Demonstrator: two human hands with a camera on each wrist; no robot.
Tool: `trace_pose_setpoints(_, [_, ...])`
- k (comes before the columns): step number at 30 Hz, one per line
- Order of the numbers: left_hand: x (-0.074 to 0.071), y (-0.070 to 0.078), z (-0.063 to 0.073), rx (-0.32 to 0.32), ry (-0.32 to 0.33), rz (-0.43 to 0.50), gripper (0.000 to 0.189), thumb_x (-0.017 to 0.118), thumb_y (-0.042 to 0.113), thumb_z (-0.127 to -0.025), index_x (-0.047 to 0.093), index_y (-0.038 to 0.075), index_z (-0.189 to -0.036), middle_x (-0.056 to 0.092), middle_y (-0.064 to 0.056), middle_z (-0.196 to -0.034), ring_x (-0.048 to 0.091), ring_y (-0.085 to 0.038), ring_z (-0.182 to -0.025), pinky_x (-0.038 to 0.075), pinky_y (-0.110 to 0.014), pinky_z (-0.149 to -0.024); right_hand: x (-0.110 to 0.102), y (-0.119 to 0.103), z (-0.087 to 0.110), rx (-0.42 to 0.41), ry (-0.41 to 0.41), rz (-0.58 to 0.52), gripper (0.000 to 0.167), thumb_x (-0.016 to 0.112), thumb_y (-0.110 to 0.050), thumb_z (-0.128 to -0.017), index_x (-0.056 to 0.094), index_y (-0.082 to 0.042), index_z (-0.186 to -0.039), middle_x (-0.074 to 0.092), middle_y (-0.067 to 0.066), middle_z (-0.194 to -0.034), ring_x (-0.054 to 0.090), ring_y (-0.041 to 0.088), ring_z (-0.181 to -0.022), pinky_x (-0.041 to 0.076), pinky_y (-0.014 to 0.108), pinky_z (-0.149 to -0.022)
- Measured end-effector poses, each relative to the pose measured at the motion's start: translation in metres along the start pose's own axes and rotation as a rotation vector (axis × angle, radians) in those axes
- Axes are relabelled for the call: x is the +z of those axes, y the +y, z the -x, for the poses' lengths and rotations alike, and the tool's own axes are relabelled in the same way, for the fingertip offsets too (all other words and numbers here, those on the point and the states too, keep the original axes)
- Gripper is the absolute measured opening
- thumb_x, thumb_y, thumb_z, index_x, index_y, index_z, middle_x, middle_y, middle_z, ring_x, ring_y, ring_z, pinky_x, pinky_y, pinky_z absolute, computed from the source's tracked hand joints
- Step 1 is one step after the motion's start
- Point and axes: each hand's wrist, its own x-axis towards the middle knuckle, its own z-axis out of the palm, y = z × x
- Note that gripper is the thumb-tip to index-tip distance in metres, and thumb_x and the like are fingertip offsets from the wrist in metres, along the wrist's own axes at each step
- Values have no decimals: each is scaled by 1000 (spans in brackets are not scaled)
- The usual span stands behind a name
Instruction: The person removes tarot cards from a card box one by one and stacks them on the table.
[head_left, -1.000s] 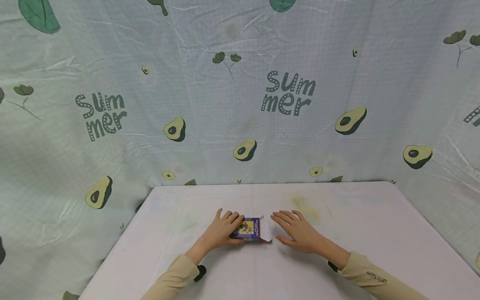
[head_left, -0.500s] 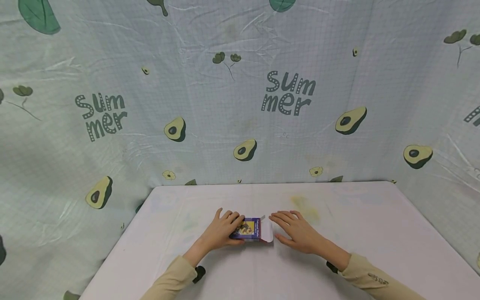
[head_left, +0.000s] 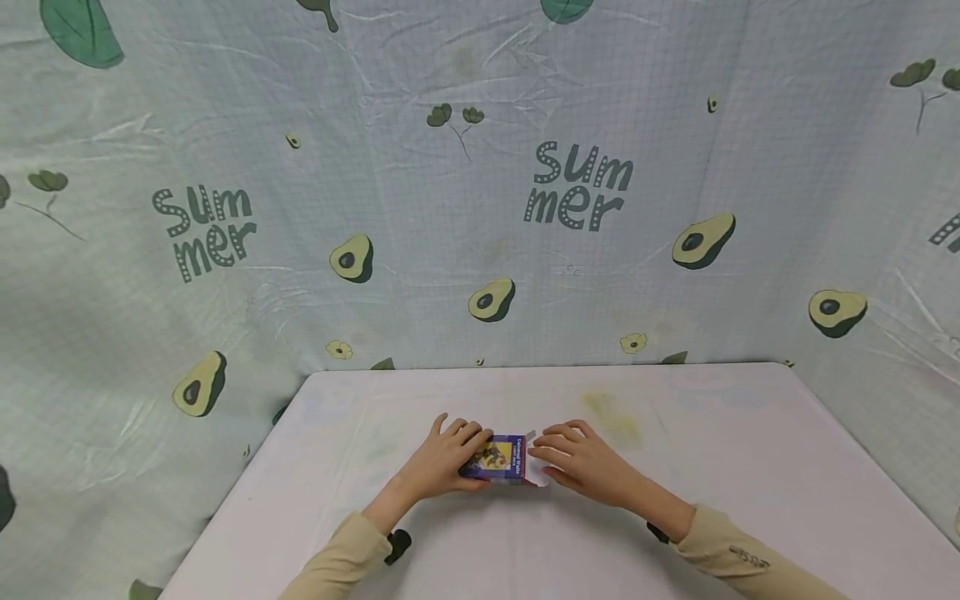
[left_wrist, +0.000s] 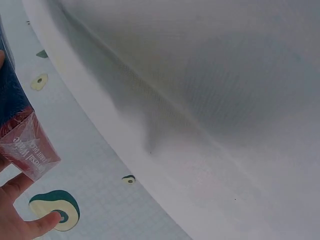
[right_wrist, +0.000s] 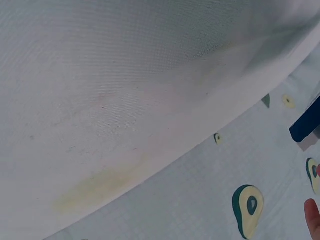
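On my head feed, the tarot deck box [head_left: 498, 455] lay between the left hand [head_left: 444, 460] and the right hand [head_left: 587, 468], above the middle of the worktop [head_left: 720, 442], picture face up. Its lettering appeared to read "Universal Waite".

The left hand gripped the box's left end, fingers over the upper face, thumb along the near side. I judged this an anchoring hold, steadying the box while leaving its right end free. The pale flap [head_left: 536, 477] stood out from that end; I took the box to be turned this way so the right hand could get at it.

The right hand's fingers were loosely bent over the flap, thumb apart. I saw no grip; whether the fingertips touched the flap, I could not tell.

The left wrist feed set the box against the avocado-print curtain [left_wrist: 100, 165], suggesting it was held off the worktop; I could not confirm its underside.
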Motion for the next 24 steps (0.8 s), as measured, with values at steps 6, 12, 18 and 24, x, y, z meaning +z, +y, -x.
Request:
trace_pose_setpoints(6, [-5,-1,0,12,-5,9,70,62,57,-71,46,17,-126,52,2,-114,47,-16,-105,32,-52,-94,-1,-2,-4,-52,28,18,35,70,-23,-74,61,-20,-108,62,-6,-104,53,13,-100,38,36,-85])
trace_pose_setpoints(12, [-5,-2,1,14,-8,32,70,62,56,-71,46,17,-127,51,2,-114,47,-16,-106,32,-52,-95,0,-1,-6,-80,47,25,32,70,-22,-74,63,-20,-105,62,-6,-103,53,12,-99,38,36,-84])
trace_pose_setpoints(18, [-5,-3,3,13,8,67,70,65,54,-69,47,16,-125,52,2,-113,47,-17,-105,32,-53,-94,1,-2,-6,-97,20,44,39,74,-24,-68,62,-21,-106,62,-7,-104,52,12,-99,37,35,-85])
trace_pose_setpoints(24, [-7,-3,2,18,22,79,70,65,54,-69,47,16,-125,52,2,-112,47,-17,-104,32,-52,-94,2,-1,-6,-106,7,69,42,75,-25,-67,61,-23,-107,61,-7,-103,52,12,-99,37,35,-85])
